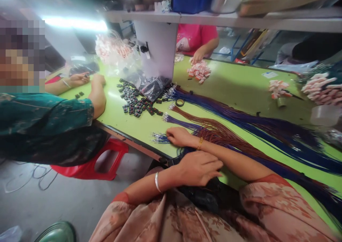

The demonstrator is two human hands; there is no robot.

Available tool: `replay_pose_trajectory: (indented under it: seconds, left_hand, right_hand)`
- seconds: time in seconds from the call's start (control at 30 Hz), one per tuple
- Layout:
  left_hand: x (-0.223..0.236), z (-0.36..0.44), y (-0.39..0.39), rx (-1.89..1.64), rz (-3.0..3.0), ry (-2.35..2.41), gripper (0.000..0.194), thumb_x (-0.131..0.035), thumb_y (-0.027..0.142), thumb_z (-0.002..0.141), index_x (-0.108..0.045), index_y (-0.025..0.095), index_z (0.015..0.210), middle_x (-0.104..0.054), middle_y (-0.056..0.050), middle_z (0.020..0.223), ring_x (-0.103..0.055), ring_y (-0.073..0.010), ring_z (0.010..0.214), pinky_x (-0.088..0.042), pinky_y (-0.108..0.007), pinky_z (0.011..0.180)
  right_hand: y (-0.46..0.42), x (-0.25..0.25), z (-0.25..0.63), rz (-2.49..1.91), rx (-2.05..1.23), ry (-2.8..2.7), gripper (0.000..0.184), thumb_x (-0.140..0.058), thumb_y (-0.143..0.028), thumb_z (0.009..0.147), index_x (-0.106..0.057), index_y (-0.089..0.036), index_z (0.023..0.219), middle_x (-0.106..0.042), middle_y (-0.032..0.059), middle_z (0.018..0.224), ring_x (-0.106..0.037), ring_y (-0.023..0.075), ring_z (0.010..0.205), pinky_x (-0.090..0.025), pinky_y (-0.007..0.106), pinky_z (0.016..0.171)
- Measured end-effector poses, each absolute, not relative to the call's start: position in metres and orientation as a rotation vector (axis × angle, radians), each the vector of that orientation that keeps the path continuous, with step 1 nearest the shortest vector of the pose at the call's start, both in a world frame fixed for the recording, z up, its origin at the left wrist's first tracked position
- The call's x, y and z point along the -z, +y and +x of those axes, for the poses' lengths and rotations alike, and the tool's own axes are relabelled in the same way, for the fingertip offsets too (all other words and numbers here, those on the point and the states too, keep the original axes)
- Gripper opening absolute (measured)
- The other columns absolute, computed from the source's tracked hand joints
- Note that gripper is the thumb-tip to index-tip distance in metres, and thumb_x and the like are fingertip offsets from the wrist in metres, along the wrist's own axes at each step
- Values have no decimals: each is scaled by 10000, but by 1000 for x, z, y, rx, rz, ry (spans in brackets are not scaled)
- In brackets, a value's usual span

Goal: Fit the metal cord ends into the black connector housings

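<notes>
My right hand [179, 136] reaches across to the left and rests on the green table [235, 89], its fingers curled down over a bundle of blue wires [160, 138] with bare metal tips. Beside it lie brown wires [213, 128] and more blue wires [240, 117], fanned out to the right. My left hand [198, 168], with a silver bangle on the wrist, lies flat with fingers stretched on a black bag [211, 195] in my lap, at the table's edge.
Several small black connectors [136, 105] and a clear bag of them [152, 87] lie further left. A person in a dark green sleeve [45, 124] sits on a red stool [93, 163]. Another person in pink [196, 39] handles pink-white parts [199, 71]. A tape roll [180, 102] lies nearby.
</notes>
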State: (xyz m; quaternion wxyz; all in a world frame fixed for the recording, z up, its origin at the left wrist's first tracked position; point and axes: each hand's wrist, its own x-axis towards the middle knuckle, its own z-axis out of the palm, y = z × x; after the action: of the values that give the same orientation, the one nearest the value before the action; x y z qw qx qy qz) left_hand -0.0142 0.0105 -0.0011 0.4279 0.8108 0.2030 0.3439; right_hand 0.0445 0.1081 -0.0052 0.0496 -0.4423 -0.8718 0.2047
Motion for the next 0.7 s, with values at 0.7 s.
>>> replay_pose_trajectory:
  seconds: [0.7]
  left_hand:
    - [23,-164,162,-937,1933,1801,256,-605,82,698,-584,189,930,-527,-100,1015,-537,-240,913,-425,-388,861]
  right_hand:
    - [99,6,50,-1413,-477,-2681,147,-472,-282,911,-577,-179,899,-655,79,934,-560,178,789,-276,281,627]
